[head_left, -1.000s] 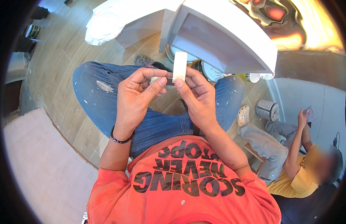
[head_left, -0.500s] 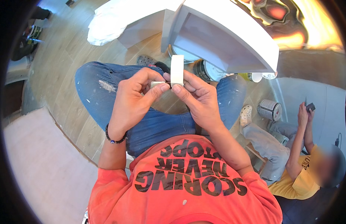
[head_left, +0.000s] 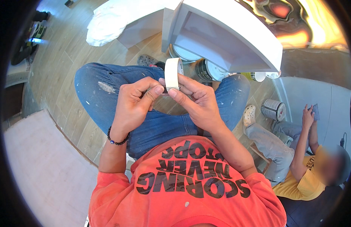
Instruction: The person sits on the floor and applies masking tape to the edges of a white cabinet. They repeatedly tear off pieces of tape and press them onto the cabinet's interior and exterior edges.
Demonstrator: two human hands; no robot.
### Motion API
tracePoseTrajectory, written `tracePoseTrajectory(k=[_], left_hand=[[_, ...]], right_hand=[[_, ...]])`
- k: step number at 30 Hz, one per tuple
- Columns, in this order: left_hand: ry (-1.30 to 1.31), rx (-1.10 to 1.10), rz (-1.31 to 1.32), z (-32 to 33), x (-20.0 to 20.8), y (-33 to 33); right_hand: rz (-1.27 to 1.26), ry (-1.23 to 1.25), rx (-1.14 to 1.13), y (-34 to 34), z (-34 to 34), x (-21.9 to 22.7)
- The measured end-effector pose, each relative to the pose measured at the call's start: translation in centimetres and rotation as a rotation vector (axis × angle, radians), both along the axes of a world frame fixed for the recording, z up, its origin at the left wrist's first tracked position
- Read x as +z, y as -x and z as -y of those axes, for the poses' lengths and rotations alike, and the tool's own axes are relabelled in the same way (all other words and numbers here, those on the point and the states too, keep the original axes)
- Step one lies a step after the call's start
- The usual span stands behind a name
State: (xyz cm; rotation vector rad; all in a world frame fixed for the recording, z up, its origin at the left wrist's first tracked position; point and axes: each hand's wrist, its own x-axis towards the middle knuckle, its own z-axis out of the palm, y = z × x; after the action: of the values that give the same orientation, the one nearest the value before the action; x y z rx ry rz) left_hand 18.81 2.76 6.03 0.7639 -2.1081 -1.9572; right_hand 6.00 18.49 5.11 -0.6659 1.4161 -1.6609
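Wood-plank floor (head_left: 62, 72) below you, white cabinet shelf (head_left: 228, 34) ahead, paint cans (head_left: 205, 70) tucked under it. You sit cross-legged in paint-flecked jeans.

Roll of masking tape (head_left: 172, 73): held upright on edge in front of your lap, between both hands. Right hand (head_left: 198, 104) has thumb and fingers clamped on the roll's lower rim. Left hand (head_left: 135, 104) has its fingers curled together, thumb tip pressed beside the roll's base, apparently pinching at the loose end; the end itself is too small to see.

Change over the last second: roll stands a bit higher and more upright, left thumb sits closer to it. Reads as hunting for the tape's start, nothing peeled off visibly yet.

Another person in a yellow shirt (head_left: 304, 181) sits at right, hands raised on a small object, well apart from you.
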Motion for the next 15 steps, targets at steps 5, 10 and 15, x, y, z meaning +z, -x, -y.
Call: tracePoseTrajectory(k=[5, 10, 15], left_hand=[[-0.035, 0.031, -0.027, 0.3, -0.1, -0.5], [-0.179, 0.052, -0.03, 0.5, -0.4, -1.3], [-0.064, 0.335, -0.064, 2.7, -1.3, -2.3]], right_hand=[[-0.091, -0.005, -0.005, -0.3, 0.5, 0.0], [-0.035, -0.005, -0.018, -1.1, 0.9, 0.1], [-0.037, -0.052, 0.006, -0.8, -0.3, -0.5]])
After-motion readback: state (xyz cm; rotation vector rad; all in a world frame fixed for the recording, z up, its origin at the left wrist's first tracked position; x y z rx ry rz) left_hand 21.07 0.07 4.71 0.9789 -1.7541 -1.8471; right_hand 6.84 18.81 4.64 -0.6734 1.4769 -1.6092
